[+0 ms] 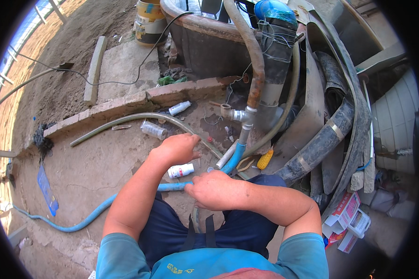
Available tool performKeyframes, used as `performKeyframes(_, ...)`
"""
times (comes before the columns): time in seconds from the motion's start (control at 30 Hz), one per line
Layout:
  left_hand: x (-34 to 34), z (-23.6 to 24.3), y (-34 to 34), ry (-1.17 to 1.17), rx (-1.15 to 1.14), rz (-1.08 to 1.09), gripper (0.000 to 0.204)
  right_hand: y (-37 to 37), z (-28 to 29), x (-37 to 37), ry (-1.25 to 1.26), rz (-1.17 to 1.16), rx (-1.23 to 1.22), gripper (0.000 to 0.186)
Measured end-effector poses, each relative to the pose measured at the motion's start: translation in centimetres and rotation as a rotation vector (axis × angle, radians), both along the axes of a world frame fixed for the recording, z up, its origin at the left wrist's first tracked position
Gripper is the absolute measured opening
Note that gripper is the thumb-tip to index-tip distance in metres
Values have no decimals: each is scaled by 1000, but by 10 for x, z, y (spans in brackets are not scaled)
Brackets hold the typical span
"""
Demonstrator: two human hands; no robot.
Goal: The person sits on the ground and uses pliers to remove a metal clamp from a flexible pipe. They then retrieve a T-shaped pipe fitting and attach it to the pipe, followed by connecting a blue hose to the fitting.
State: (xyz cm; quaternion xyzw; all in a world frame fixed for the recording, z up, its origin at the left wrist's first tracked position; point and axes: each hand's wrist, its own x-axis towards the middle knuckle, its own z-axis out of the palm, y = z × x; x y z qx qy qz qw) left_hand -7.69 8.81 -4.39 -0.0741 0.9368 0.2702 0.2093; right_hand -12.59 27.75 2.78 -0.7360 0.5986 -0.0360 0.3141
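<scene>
My right hand is closed around a blue hose, which runs left across the ground and up on the right to a metal pipe fitting. Above and left of it, my left hand has its fingers loosely bent and the thumb apart, with nothing seen in them. Its fingertips are close to a greyish hose that curves over the ground; I cannot tell whether they touch it. Just below the left hand lies a white bottle. A clear bottle and another white bottle lie farther off.
A low brick edging crosses behind the bottles. A large dark tub and a bucket stand beyond it. To the right are a black ribbed pipe, a yellow corncob-like object and cartons.
</scene>
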Motion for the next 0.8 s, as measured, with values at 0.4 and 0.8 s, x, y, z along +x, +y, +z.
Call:
performKeyframes(0.4, 1, -2, -1, 10, 13, 0, 55, -1, -4, 0, -15, -6, 60, 35)
performKeyframes(0.8, 2, 1, -1, 17, 7, -8, 55, -3, -2, 0, -8, -3, 86, 36)
